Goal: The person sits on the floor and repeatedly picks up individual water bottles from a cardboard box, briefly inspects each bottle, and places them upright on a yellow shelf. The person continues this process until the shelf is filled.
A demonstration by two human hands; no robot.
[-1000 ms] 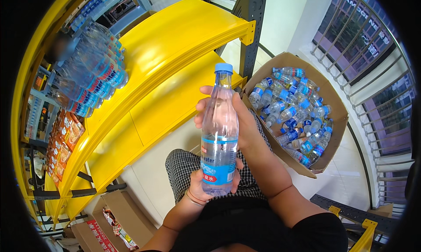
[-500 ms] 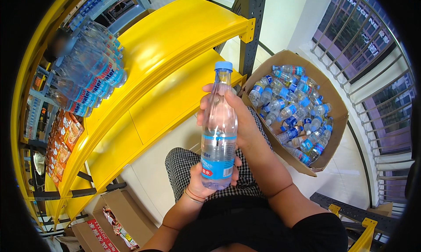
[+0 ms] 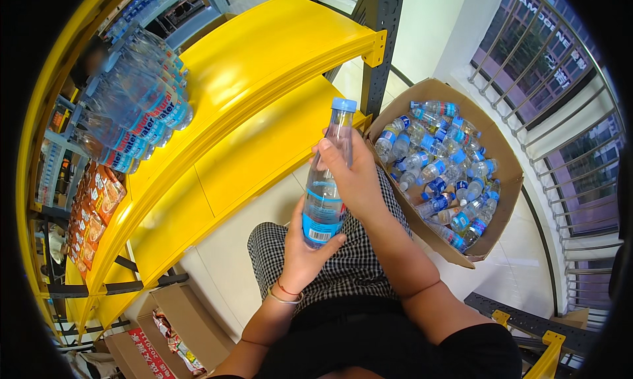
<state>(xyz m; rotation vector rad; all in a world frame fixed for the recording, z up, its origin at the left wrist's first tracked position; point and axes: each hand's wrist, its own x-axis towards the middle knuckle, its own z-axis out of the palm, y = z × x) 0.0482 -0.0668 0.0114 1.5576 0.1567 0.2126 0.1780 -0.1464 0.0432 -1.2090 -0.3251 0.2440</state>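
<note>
A blue-capped water bottle (image 3: pixel 322 211) is held tilted over checked trousers (image 3: pixel 366 253), its bottom cupped by the curled left hand (image 3: pixel 304 257), its upper part wrapped by the right hand (image 3: pixel 353 178). Floor (image 3: pixel 221 273) is seen between trousers and lower yellow shelf (image 3: pixel 244 155).

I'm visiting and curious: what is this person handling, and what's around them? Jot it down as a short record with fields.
Held: clear bottle, blue cap on
Left hand: gripping its lower part
Right hand: around its upper part, below the cap
To the right: open cardboard box holding many jumbled bottles
To the left: yellow shelf with upright-labelled water bottles and orange-brown packets
</note>
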